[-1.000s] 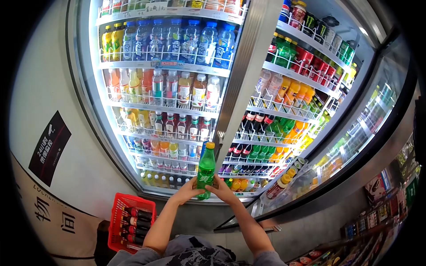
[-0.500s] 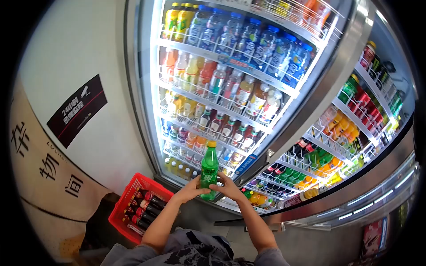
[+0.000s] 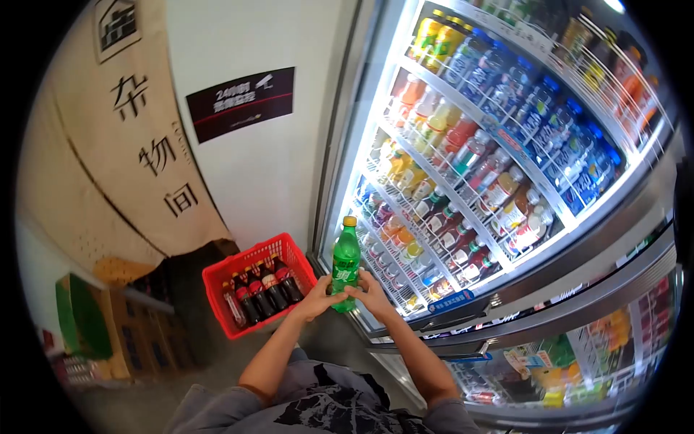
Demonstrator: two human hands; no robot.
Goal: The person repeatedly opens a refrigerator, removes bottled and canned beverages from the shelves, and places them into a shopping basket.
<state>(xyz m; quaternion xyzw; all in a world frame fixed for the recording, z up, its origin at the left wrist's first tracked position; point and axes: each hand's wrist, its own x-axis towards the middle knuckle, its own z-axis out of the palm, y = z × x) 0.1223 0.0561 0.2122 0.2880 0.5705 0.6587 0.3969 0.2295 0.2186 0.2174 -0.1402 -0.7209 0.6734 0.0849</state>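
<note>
Both hands hold one green soda bottle (image 3: pixel 347 253) upright in front of my body, its yellow cap on top. The fingers of my left hand (image 3: pixel 318 299) close on its lower left side. From the other side my right hand (image 3: pixel 373 296) grips it near the label, the thumbs almost meeting across the front. To the lower left of the bottle, a red plastic basket (image 3: pixel 293 253) stands on the floor. Several dark cola bottles (image 3: pixel 266 289) lie side by side in it.
A lit drinks fridge (image 3: pixel 463 152) with full shelves rises on the right, beside a second glass-fronted cooler (image 3: pixel 578 354). A dark sign (image 3: pixel 242 105) hangs on the white wall. A beige curtain (image 3: pixel 130 145) and cardboard boxes (image 3: pixel 141 333) are at the left.
My view has turned left, so the basket sits nearer the middle and the fridge further right. Both hands still hold the green bottle.
</note>
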